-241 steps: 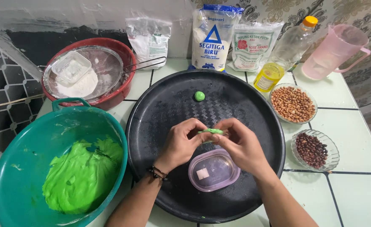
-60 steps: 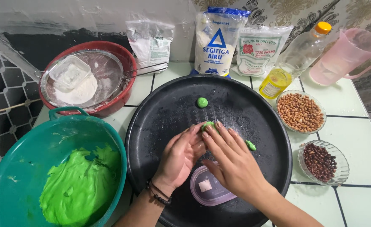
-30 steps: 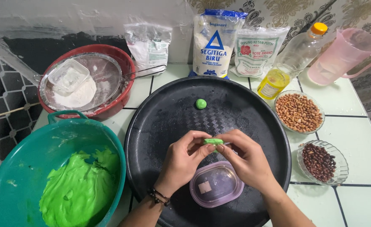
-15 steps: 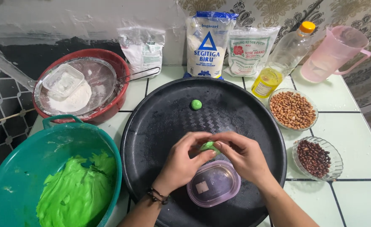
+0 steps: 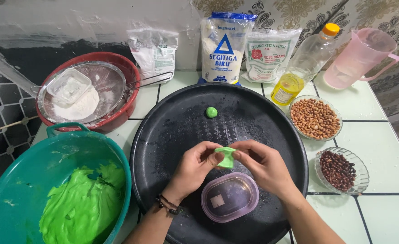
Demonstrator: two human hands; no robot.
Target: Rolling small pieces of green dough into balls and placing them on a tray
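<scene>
In the head view, a small piece of green dough (image 5: 227, 157) is pinched between the fingertips of both hands, above the middle of a large round black tray (image 5: 163, 135). The left hand (image 5: 195, 167) is closed on the dough from the left, thumb and fingers pressed against it; a dark bracelet (image 5: 168, 205) is worn at that wrist. The right hand (image 5: 262, 165) is closed on the same piece from the right, its fingers bent inward. The piece appears to be folded or cupped, though its exact shape is partly hidden by the fingers.

Just below the hands, a small purple plastic container (image 5: 230, 197) is set on the tray, with something pale inside. 1 small green dough ball (image 5: 211, 112) lies on the far part of the tray, well apart from the hands.

To the left, a teal basin (image 5: 37, 153) is seen, holding a mass of green dough (image 5: 84, 205). Behind it, a red bowl (image 5: 122, 74) carries a sieve (image 5: 104, 81) with white flour and a clear tub. 3 bags are stood against the wall, beside an oil bottle (image 5: 299, 68) and a pink jug (image 5: 360, 56). 2 glass bowls are placed at the right: peanuts (image 5: 315, 118) and dark beans (image 5: 338, 169).
</scene>
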